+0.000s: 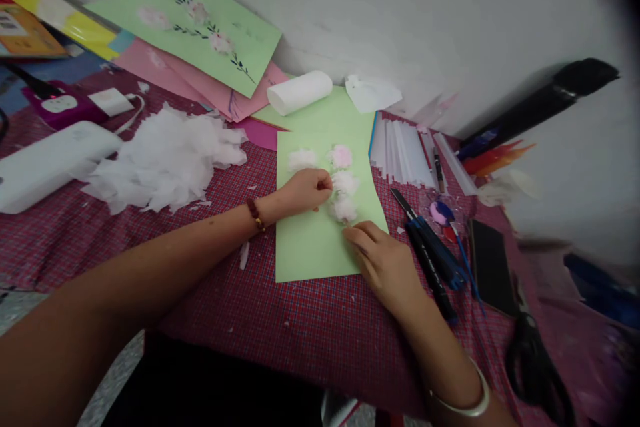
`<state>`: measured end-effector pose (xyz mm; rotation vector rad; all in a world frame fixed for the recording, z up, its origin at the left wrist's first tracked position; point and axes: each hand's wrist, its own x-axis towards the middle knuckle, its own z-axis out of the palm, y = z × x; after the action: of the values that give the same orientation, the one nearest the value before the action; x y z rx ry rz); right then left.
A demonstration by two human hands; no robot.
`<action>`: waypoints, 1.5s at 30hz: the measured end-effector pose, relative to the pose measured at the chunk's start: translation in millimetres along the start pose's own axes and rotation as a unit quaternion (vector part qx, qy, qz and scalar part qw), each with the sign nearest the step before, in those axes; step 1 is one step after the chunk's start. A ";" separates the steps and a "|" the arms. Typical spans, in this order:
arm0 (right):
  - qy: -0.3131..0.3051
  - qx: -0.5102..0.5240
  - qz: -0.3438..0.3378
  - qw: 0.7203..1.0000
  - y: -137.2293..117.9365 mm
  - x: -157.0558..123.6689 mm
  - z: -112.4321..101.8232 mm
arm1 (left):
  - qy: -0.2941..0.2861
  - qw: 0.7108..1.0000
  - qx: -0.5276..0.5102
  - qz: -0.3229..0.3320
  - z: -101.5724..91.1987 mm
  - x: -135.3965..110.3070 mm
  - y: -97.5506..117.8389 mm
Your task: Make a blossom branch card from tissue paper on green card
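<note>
A light green sheet of paper (310, 253) lies in front of me with several fluffy white and pink tissue flowers (341, 157) on its upper half. My left hand (306, 191) is closed in a pinch at the left edge of the middle flowers; whatever its fingertips hold is hidden. At the lowest flower (344, 208), my right hand (383, 260) has thumb and forefinger pressed together at the bottom edge. I cannot make out whether it grips the tissue or something small.
Left lies a heap of torn white tissue (170, 153) beside a white power bank-like block (55, 160). A finished-looking flower picture (200, 27) leans at the back near a paper roll (300, 92). Right are a cutter knife (435, 240), glue sticks (400, 153), a phone-like black slab (493, 267) and scissors (535, 353).
</note>
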<state>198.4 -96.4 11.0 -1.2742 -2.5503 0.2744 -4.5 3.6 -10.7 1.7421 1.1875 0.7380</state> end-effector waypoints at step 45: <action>0.160 0.521 0.343 0.765 50.9 2.0 25.7 | 0.047 0.885 0.461 -0.049 -175.5 -38.6 -4.6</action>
<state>227.0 -65.7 -27.7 -1.4452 -1.1209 1.2614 -167.1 26.6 62.4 2.3805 1.8629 0.1651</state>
